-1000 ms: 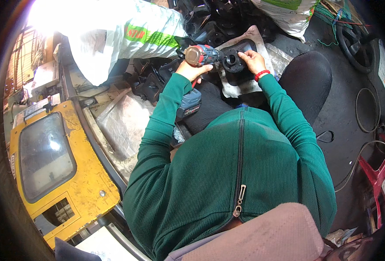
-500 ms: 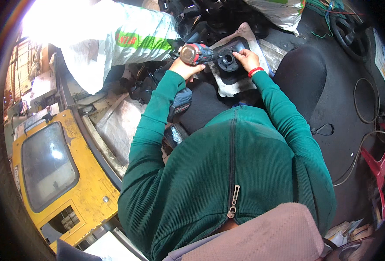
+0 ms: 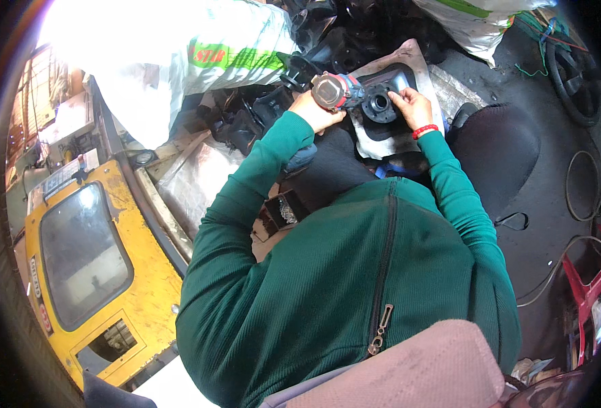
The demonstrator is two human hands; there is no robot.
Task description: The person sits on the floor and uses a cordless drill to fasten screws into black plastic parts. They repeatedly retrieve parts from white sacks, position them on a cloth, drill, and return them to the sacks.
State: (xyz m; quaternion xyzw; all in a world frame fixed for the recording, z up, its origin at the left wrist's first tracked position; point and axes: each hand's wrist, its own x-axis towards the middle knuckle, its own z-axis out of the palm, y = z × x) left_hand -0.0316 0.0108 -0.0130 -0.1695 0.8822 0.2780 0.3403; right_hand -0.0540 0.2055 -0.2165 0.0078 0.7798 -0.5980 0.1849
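Note:
My left hand (image 3: 316,114) is wrapped round a red and grey cordless drill (image 3: 330,92), whose front end points right. Its battery end shows partly below my left wrist. Just right of the drill's front sits a black round flanged part (image 3: 380,104) with a raised hollow centre and small holes round its rim. My right hand (image 3: 414,109) pinches the part's right edge between thumb and fingers. Under the part lies a pale cloth-like sheet (image 3: 419,60) with a dark piece on it. Whether the drill touches the part I cannot tell.
A large white and green bag (image 3: 239,61) stands at the left back, another white bag (image 3: 477,30) at the right back. Several black molded parts (image 3: 327,47) lie heaped between them. A yellow machine panel (image 3: 96,251) is at left, a red frame (image 3: 589,285) at right.
The whole view has shifted, so most things sit farther right in the picture. The drill appears slightly closer to the black part. Both hands keep their holds.

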